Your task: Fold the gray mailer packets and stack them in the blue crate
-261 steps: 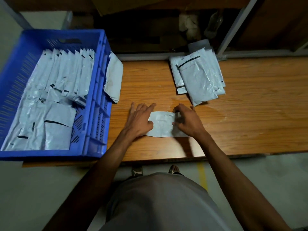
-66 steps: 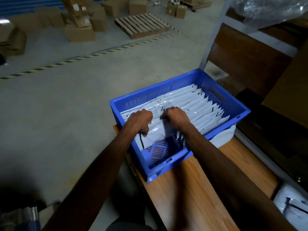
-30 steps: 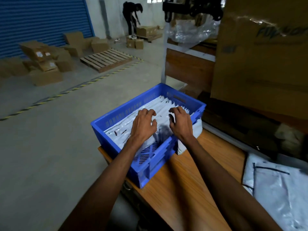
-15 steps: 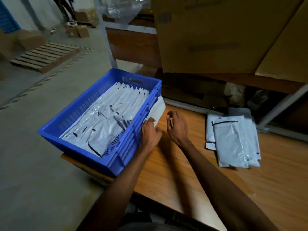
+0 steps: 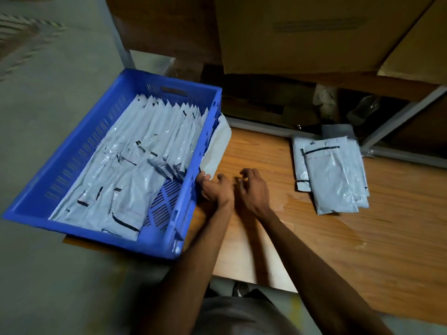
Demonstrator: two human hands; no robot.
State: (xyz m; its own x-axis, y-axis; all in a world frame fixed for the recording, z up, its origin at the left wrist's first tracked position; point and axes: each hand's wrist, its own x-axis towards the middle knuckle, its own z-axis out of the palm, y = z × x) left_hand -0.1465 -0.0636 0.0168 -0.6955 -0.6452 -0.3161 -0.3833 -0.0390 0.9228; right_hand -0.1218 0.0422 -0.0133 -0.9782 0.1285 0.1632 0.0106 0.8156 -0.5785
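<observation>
The blue crate stands at the left end of the wooden table. Several folded gray mailer packets lie in overlapping rows inside it, leaving a bare patch of floor at its near right corner. A pile of flat gray mailers lies on the table to the right. My left hand is beside the crate's right wall, fingers loosely curled, holding nothing. My right hand hovers just right of it with relaxed fingers and is empty too.
A pale packet leans against the outside of the crate's right wall, just above my left hand. Large cardboard boxes sit on the shelf behind the table. A metal shelf post stands at back right. The crate overhangs the table's left edge.
Both hands have left the crate, where they pressed down the packets, and come back over the table beside its right wall. My view has swung right and down towards the table.
</observation>
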